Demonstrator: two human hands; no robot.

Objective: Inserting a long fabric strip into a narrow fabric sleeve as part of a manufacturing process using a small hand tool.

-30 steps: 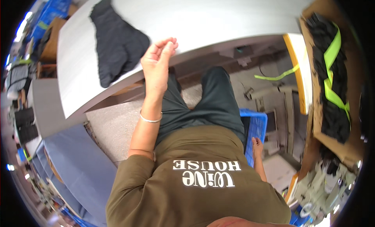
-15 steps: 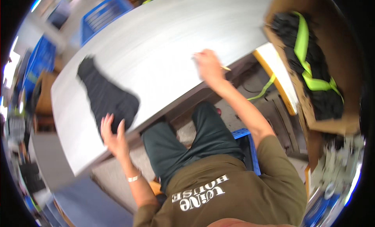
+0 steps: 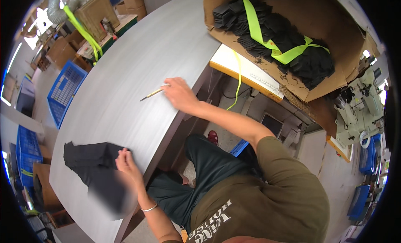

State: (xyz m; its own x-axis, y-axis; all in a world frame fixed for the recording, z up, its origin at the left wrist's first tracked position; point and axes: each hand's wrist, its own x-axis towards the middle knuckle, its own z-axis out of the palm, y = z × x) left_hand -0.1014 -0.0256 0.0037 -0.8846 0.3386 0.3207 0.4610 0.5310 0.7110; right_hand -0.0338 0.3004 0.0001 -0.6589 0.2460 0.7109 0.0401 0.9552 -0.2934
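A black cloth piece (image 3: 90, 157) lies on the grey-white table near its left end; its lower part is smeared in the picture. At its right edge my left hand (image 3: 128, 167) has its fingers closed, pinching the cloth. My right hand (image 3: 181, 94) is over the table toward the near edge, closed round a slim pen-like tool (image 3: 152, 94) with a yellowish shaft and a dark pointed tip. The tip points left, apart from the cloth.
A cardboard box (image 3: 292, 86) at the upper right holds stacked black cloth pieces (image 3: 267, 32) with a neon yellow ribbon (image 3: 252, 21) across them. Another yellow strip (image 3: 239, 82) hangs below. A blue crate (image 3: 67, 90) stands beyond the table (image 3: 154, 46); machines (image 3: 363, 105) are at the right.
The view has turned, so the box sits nearer the middle. My left hand has gone from open over the cloth to pinching its edge. The cloth's far end now looks folded over.
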